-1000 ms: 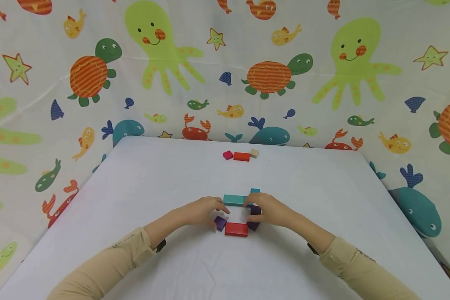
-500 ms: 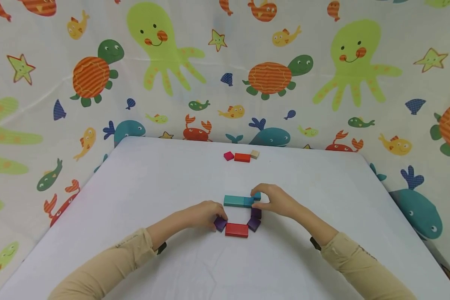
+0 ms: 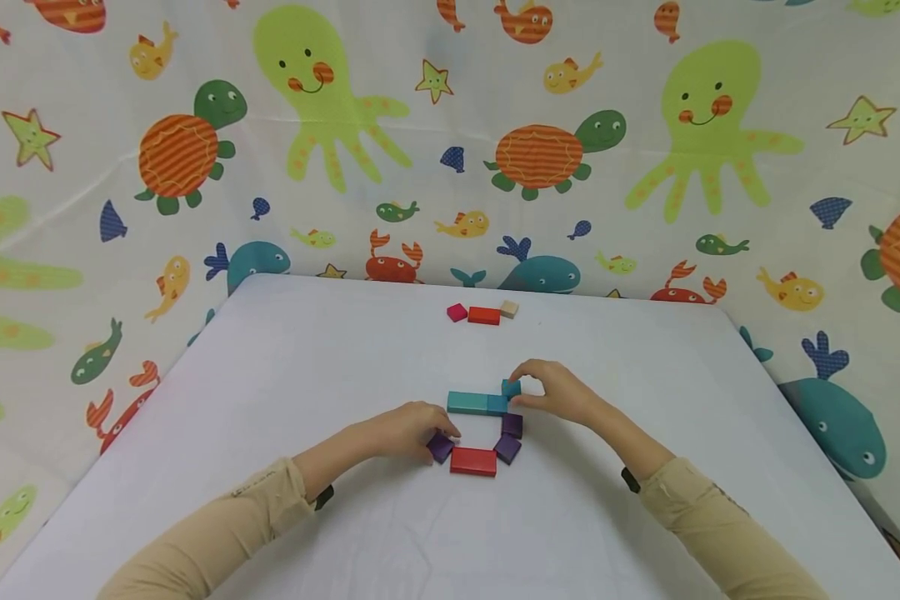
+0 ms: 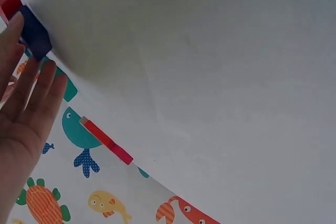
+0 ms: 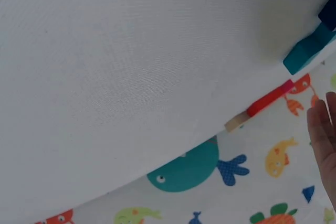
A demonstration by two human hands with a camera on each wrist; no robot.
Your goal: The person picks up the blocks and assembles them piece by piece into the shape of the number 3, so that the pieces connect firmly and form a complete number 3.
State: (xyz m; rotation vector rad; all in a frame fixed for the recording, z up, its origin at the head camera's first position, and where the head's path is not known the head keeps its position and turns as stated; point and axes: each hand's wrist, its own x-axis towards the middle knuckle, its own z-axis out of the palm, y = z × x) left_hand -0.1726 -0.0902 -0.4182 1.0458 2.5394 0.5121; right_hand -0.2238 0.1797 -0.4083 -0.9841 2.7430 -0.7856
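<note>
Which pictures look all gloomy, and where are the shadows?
Head view: bright, with faint shadows on the white table near both sleeves; left wrist view: gloomy, with soft shading beside the purple block; right wrist view: gloomy too, with shading beside the blue block.

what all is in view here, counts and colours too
table: 1, white, under the blocks
patterned cloth: 1, white with sea animals, behind the table
pink block: 1, pink, back row left
far red block: 1, red, back row middle
beige block: 1, beige, back row right
teal block: 1, teal, near group, back
blue blocks: 2, blue, at and beyond the teal block's right end
purple blocks: 3, purple, near group, one left, two right
near red block: 1, red, near group, front
sleeves: 2, tan, lower left and right
wrist items: 2, dark, at the sleeve ends
left hand: 1, bare, gripping the left purple block
right hand: 1, bare, pinching the farther blue block
</note>
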